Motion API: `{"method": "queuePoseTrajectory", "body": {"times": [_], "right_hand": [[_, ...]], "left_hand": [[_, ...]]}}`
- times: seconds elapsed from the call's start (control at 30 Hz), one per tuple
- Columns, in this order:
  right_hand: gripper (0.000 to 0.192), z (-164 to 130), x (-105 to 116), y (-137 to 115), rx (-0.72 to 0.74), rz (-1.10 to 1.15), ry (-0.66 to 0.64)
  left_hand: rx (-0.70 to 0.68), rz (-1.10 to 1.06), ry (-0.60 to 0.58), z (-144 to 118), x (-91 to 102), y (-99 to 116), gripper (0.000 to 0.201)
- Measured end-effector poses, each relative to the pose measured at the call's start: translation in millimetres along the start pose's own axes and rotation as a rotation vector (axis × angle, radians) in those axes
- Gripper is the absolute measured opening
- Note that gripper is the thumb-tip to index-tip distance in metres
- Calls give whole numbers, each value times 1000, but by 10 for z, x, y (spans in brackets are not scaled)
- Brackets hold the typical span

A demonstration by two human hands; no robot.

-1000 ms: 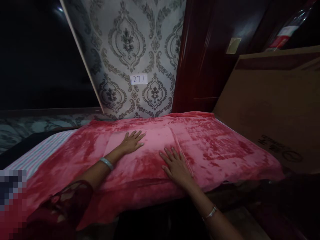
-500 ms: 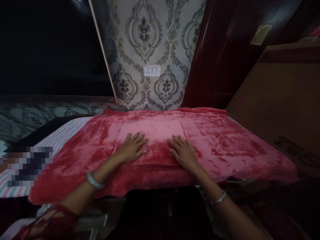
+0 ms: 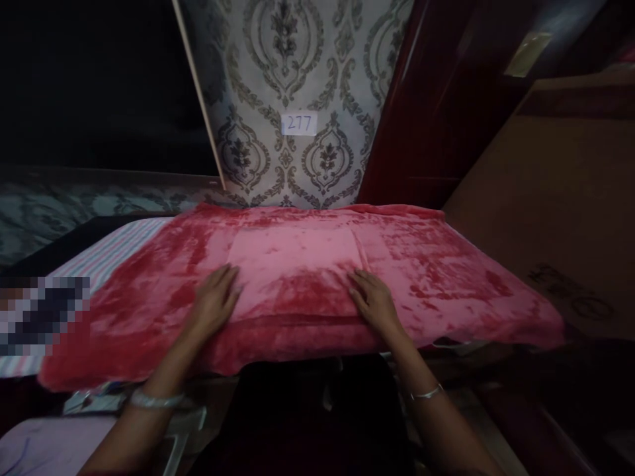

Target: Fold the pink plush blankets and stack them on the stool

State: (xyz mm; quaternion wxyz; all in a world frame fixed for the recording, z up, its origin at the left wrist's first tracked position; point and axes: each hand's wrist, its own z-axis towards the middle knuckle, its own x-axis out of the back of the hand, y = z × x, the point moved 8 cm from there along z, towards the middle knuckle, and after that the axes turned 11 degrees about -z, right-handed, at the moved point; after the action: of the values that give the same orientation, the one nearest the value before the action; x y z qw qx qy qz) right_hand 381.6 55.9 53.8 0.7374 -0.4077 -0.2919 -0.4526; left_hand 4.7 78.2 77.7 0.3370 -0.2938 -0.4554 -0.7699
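A folded rectangle of pinkish-red plush cloth [image 3: 292, 254] lies flat in the middle of a larger red plush cloth [image 3: 436, 264], which covers the table. At the rectangle's left edge rests my left hand [image 3: 215, 301], palm side inward, its fingers stretched forward. My right hand [image 3: 374, 297] lies on the opposite edge with fingers extended and slightly apart. Both hands touch the plush and grip nothing that I can see. The nap shows darker red patches where it is brushed, mainly along the near half of the rectangle.
Striped fabric [image 3: 124, 241] shows under the red cloth at the left, beside a blurred-out patch [image 3: 44, 314]. A large dark screen [image 3: 99, 86] stands behind. Patterned wallpaper carries a "277" label [image 3: 299, 123]. On the right leans a big cardboard box [image 3: 560, 198].
My left hand has slid left to the rectangle's edge, and my right hand has moved slightly right, so they are farther apart. The camera view has tilted a little.
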Motion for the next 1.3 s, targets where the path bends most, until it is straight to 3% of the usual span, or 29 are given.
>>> {"method": "queuePoseTrajectory", "body": {"times": [0.07, 0.17, 0.3, 0.5, 0.67, 0.8, 0.97, 1.13, 1.3], "right_hand": [[46, -118, 165, 298, -148, 108, 95], [44, -358, 263, 685, -366, 292, 175], [41, -538, 195, 852, -463, 481, 179], [44, -523, 171, 753, -410, 471, 158], [41, -491, 215, 719, -383, 475, 165], [37, -457, 240, 701, -374, 485, 192], [38, -392, 196, 624, -339, 482, 95], [34, -405, 303, 664, -415, 557, 175], [42, -456, 171, 638, -428, 576, 47]], "left_hand": [[177, -127, 140, -149, 175, -214, 59], [450, -320, 220, -410, 260, -487, 59], [581, -484, 274, -580, 291, -543, 47], [638, -558, 277, -591, 270, -523, 47], [653, -658, 171, -600, 206, -493, 56], [624, -641, 142, -572, 263, -427, 56], [566, -602, 105, -524, 264, -334, 57], [526, -623, 136, -545, 244, -348, 58], [520, -655, 122, -574, 227, -384, 56]]}}
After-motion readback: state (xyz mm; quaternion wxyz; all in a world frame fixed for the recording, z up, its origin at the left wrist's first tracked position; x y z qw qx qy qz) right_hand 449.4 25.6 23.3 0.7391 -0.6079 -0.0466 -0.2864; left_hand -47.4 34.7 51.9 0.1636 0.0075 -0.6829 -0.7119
